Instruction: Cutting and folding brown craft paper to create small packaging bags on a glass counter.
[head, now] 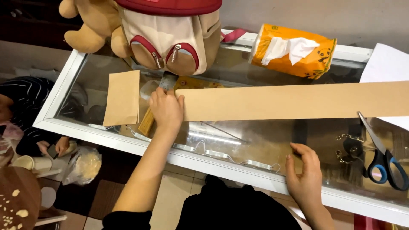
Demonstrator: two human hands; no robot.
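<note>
Glass counter (pixel 238 147) | left hand (pixel 167 108) presses strip (pixel 289 101) | scissors (pixel 383 157) cut off

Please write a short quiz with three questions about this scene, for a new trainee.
1. True or false: the left hand presses on the end of the long brown paper strip.
2. Which tool lies at the strip's right end? A) scissors B) stapler C) pen
3. Fill in: the right hand rests on the ____ counter top.

Key:
1. True.
2. A, the scissors with blue and black handles.
3. Glass; the hand lies on the glass counter, apart from the strip.
</note>
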